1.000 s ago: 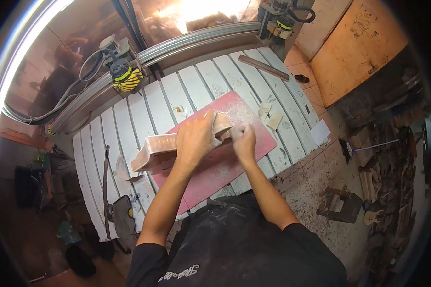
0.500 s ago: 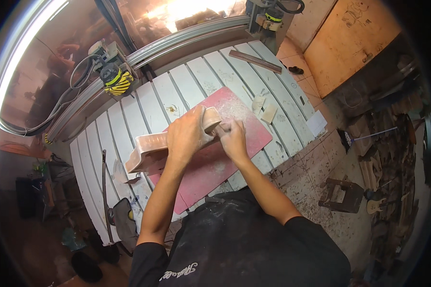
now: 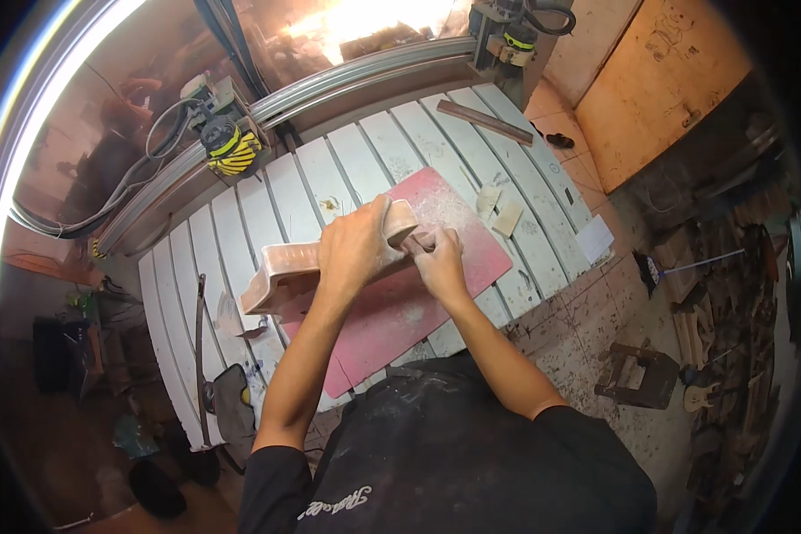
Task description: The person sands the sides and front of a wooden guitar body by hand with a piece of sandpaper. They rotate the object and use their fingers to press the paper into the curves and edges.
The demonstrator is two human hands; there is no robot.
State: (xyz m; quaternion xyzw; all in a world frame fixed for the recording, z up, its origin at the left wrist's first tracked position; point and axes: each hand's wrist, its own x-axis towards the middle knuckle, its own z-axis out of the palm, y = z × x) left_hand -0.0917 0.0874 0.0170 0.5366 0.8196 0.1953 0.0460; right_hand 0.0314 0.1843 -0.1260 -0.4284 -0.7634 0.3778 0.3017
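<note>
A thick, shaped wooden piece (image 3: 292, 257) with curved edges stands on its edge over a dusty pink board (image 3: 365, 351). My left hand (image 3: 354, 245) is closed over its top, thumb to the right. At its right end, next to a curved cutout, my right hand (image 3: 440, 261) has its fingers bent in a pinch around a small brown piece, which presses against the wood. What this small piece is, I cannot make out. The underside of the wood is hidden behind my left hand and forearm.
The board lies on a white slatted table (image 3: 231, 222). Two pale square scraps (image 3: 507, 219) and a dark wooden strip (image 3: 485, 122) lie to the right. A machine head (image 3: 227, 147) on a metal rail (image 3: 356, 76) stands behind. At the left lies a long dark bar (image 3: 200, 356).
My head view has shifted slightly, so the whole scene sits a little lower and to the right. Both hands keep their hold, and the right fingers have moved slightly along the wood's end.
</note>
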